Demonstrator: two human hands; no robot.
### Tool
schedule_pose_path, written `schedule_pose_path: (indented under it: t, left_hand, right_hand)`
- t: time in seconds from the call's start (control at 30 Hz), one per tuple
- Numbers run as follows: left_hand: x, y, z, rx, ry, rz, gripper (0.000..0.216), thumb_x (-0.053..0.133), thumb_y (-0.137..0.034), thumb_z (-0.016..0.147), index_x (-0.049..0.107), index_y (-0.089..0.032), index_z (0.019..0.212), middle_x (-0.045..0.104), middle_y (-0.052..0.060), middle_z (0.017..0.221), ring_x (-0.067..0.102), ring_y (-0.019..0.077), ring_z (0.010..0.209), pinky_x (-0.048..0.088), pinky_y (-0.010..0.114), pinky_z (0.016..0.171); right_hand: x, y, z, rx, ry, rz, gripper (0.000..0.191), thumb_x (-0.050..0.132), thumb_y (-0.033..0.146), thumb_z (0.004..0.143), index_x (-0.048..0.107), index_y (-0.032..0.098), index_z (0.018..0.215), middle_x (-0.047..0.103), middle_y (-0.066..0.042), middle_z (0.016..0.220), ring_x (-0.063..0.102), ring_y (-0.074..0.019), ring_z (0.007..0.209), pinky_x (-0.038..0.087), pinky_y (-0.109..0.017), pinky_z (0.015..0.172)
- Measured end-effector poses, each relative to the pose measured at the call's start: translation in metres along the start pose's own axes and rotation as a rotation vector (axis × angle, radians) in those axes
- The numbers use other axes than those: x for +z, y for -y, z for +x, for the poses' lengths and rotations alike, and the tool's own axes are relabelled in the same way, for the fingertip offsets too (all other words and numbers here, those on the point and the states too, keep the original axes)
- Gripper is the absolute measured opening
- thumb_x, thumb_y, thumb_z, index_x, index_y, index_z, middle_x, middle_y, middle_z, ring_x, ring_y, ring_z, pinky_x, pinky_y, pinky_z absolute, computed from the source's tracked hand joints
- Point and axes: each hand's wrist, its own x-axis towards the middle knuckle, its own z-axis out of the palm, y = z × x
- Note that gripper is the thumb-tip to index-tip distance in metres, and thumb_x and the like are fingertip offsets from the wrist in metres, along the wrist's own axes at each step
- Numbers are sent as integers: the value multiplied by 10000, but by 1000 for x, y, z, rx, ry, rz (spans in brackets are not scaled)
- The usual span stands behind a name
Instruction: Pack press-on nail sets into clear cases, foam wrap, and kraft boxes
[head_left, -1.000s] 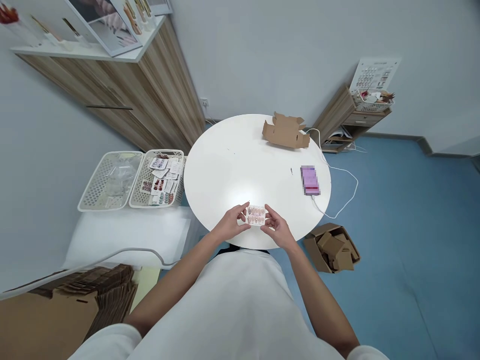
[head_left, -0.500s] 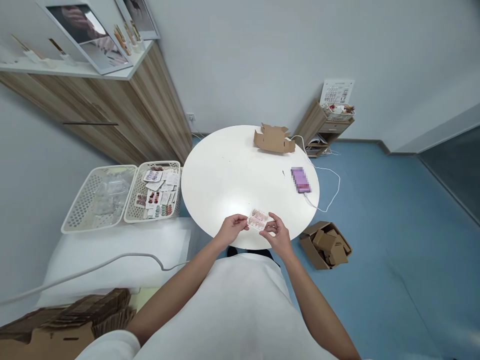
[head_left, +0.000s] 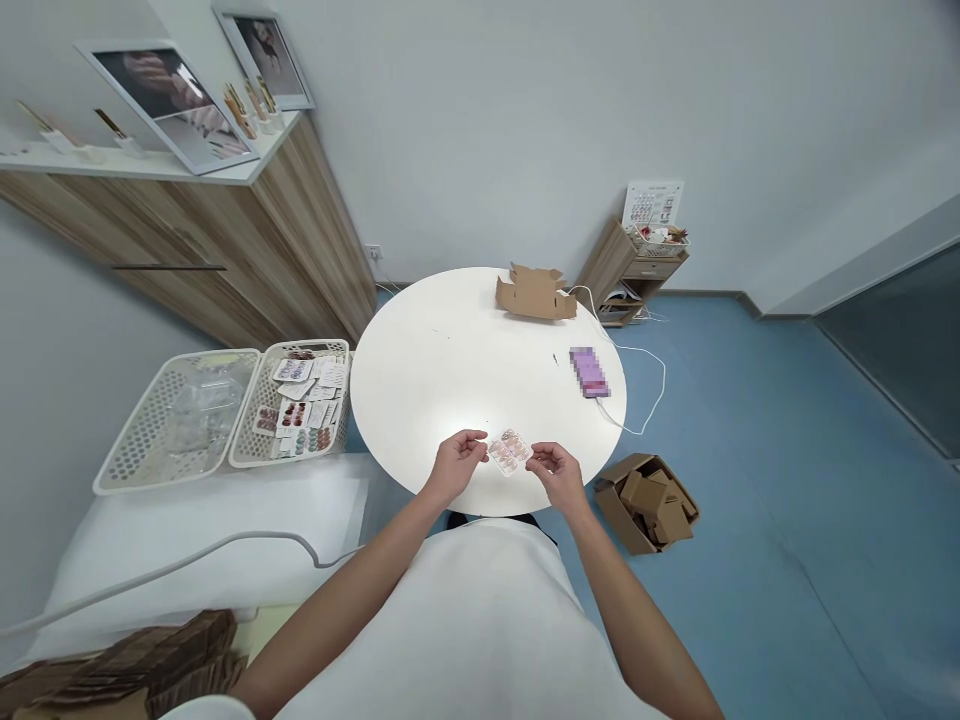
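Note:
A small clear pack of pinkish press-on nails [head_left: 510, 452], set in two rows, is held above the near part of the white round table [head_left: 420, 370]. My left hand [head_left: 457, 466] pinches its left corner with curled fingers. At the opposite corner, the thumb and fingers of my right hand [head_left: 558, 474] close on the pack's edge. The pack is turned so that one corner points toward me. Both hands are over the table's near edge.
An unfolded cardboard box [head_left: 535, 294] lies at the table's far side, with a purple blurred device [head_left: 589, 373] and its cable at right. Left stand two white baskets, one with nail packs [head_left: 292, 415], one with clear plastic [head_left: 180, 420]. A carton of cardboard [head_left: 646, 503] sits on the floor.
The pack has been rotated so that a corner now faces me, and my fingers have shifted to its corners. The whole view has tilted slightly upward.

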Motion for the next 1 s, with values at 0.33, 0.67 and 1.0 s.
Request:
schedule_pose_path:
  t: [0.33,0.67,1.0]
  left_hand:
    - [26,-10,8,-60,105,66,551,573,-300,725,419,-159,1235,598,6,702,603,141,697,467,325,745]
    - [44,0,28,-49,111,175,618,522,-301,769,289,-214,1334,557,0,748,561,122,706,458,306,716]
    - [65,-2,40,-72,66,303,619,508,-312,782,260,-249,1345,553,-6,758,543,114,701,452,291,702]
  right_hand:
    - [-25,3,41,13,159,105,409,554,328,721,558,204,1110,585,-36,868,580,-128,730,480,-334,747]
    - [-49,-7,72,8,468,5,662,608,237,682,359,268,1295,549,15,804,549,-108,716,459,-343,777]
    - [-66,-17,97,23,539,-5,696,648,254,651,366,297,1287,526,10,840,544,-123,749,461,-358,790]
